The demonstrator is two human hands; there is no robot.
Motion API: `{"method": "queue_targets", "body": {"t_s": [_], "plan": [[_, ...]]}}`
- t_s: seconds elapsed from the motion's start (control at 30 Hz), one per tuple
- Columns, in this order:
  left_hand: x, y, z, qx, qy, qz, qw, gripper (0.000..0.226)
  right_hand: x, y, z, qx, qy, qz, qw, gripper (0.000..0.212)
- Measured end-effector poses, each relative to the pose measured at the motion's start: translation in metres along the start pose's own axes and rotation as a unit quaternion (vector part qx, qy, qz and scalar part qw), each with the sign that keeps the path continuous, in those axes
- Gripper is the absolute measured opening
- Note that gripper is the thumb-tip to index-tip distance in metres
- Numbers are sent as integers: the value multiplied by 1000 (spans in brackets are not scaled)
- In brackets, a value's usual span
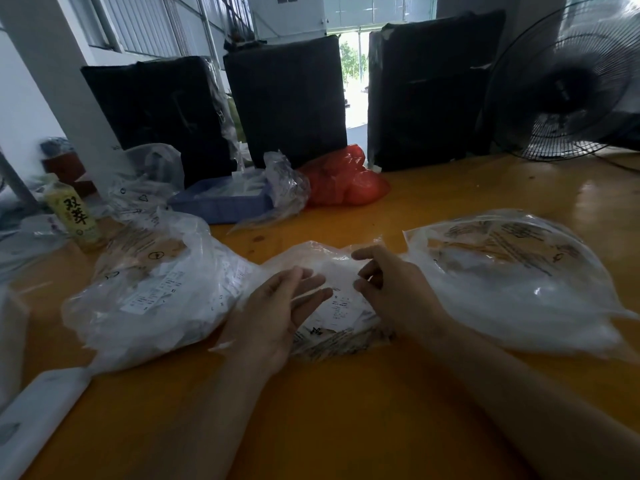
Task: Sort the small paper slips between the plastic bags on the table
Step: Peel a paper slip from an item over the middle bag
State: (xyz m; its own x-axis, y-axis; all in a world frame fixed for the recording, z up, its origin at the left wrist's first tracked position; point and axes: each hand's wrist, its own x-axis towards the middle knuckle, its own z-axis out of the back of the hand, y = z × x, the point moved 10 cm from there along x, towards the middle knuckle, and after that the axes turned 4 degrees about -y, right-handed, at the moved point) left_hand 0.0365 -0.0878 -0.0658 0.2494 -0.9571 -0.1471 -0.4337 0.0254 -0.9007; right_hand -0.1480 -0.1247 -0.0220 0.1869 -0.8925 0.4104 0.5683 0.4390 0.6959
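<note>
Three clear plastic bags of white paper slips lie on the yellow table (346, 410): a left bag (152, 289), a middle bag (332, 268) and a right bag (512, 282). Both hands work at the middle bag. My left hand (277, 310) rests on its left side with fingers fairly straight, touching the plastic. My right hand (388, 285) is at its right side with fingers curled, pinching the bag's plastic or a slip (341, 306) near the thumb; which of the two I cannot tell.
A blue tray (221, 206) with clear bags, a red plastic bag (346, 181) and three black wrapped boxes (287, 98) stand at the back. A yellow drink bottle (74, 213) is at the left, a fan (568, 84) at the back right, a white pouch (38, 410) near left.
</note>
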Motion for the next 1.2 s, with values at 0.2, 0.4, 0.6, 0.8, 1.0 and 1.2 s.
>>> {"method": "queue_targets", "body": {"t_s": [0.2, 0.4, 0.6, 0.8, 1.0, 1.2], "plan": [[-1, 2, 2, 2, -2, -8, 1000, 21, -2, 14, 10, 30, -35, 67, 997, 25], [1, 4, 4, -23, -4, 9, 1000, 22, -1, 3, 22, 108, -74, 31, 991, 35], [3, 7, 2, -28, 10, 15, 999, 26, 1, -3, 29, 202, -99, -16, 974, 16], [4, 8, 1, -20, 27, 4, 999, 39, 4, -19, 21, 194, -84, -59, 976, 34], [4, 11, -5, 13, 51, 7, 999, 40, 2, -14, 17, 222, -65, -47, 972, 10], [3, 12, -8, 34, 62, 0, 997, 41, 1, -2, 13, 251, -40, -19, 967, 29]]}}
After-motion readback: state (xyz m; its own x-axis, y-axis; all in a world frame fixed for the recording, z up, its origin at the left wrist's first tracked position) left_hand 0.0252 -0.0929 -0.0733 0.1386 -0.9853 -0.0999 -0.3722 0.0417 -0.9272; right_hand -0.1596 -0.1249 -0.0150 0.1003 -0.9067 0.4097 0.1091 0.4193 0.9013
